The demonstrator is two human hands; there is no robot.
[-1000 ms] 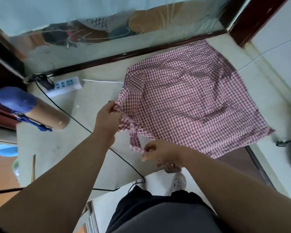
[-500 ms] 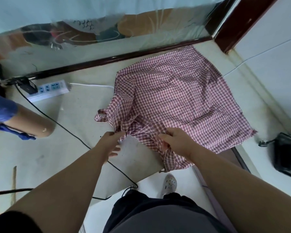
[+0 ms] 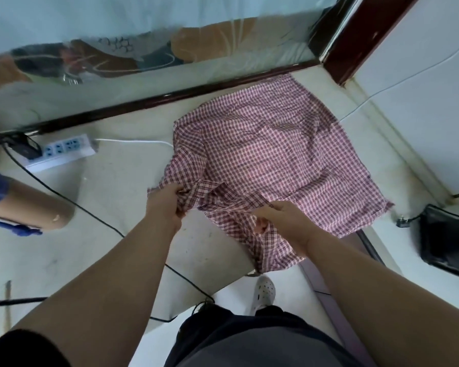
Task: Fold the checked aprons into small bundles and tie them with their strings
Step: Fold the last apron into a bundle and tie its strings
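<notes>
Gripping apron [image 3: 263, 154] at its near edge with 2 hands: left hand [image 3: 167, 205] curled round bunched cloth, right hand [image 3: 278, 221] pinching a fold, possibly a string; cannot tell. Apron lies spread on table [image 3: 104, 181], near corner hanging over the edge. Risks: uneven pull skews the fold; overhang drags cloth off; strings get buried in the bunch.

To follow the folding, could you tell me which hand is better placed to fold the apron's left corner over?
Probably the left hand: it grips that bunched corner of the apron; the right hand pinches the near edge.
</notes>
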